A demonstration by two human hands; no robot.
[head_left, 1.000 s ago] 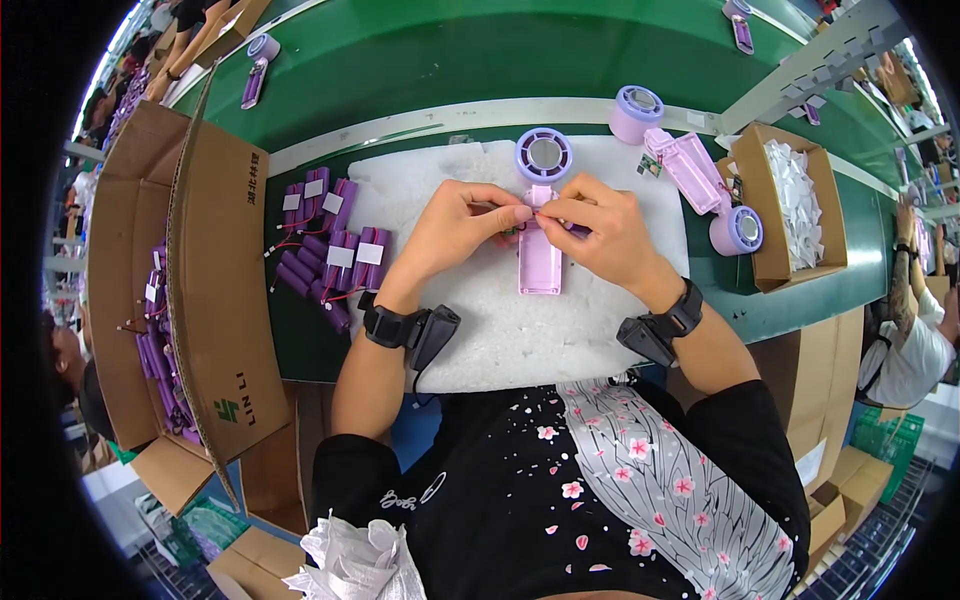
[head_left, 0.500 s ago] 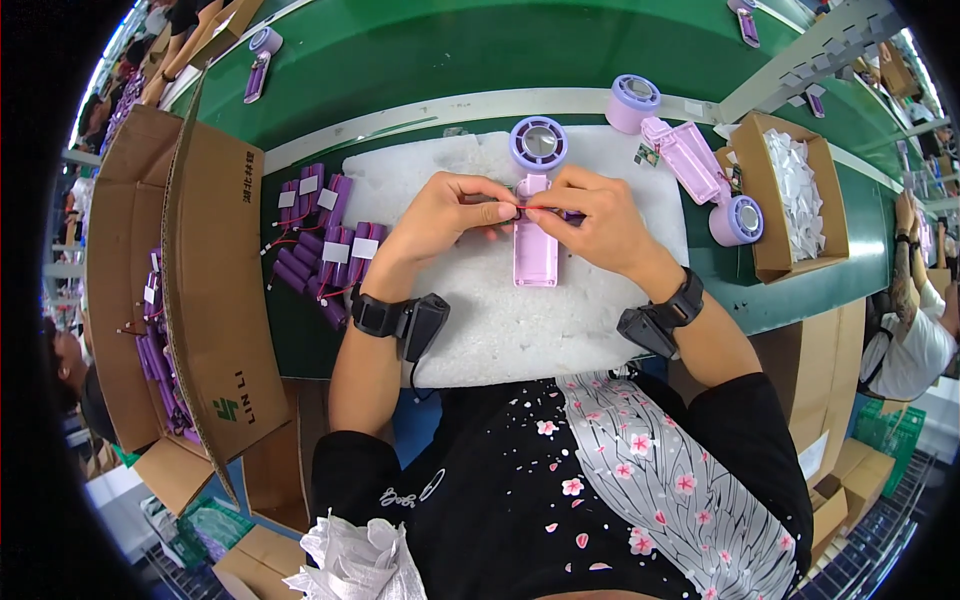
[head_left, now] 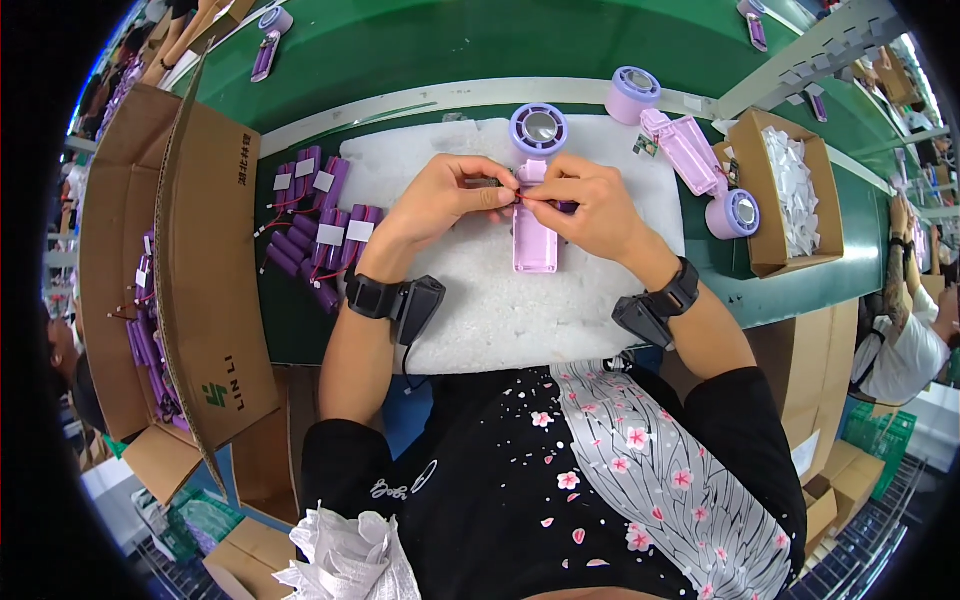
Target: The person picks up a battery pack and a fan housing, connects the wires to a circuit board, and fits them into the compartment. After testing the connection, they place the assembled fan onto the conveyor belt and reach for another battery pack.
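Observation:
A lilac hand-fan body (head_left: pixel 535 235) lies open on the white foam mat (head_left: pixel 500 310), its round fan head (head_left: pixel 539 128) pointing away from me. My left hand (head_left: pixel 445 195) and my right hand (head_left: pixel 585 205) meet over the upper part of the handle, fingertips pinched together on a small part with thin wires. A purple battery cell shows partly under my right fingers. Both wrists carry black bands with black units.
Several purple battery cells with white labels (head_left: pixel 315 225) lie left of the mat. A large open cardboard box (head_left: pixel 190 280) holds more at far left. Other lilac fan parts (head_left: pixel 690 150) and a small box of white pieces (head_left: pixel 790 190) sit at right. Another person (head_left: pixel 910 340) is at the right edge.
My hands have drawn a little closer together over the fan handle; the fan body stays in place on the mat.

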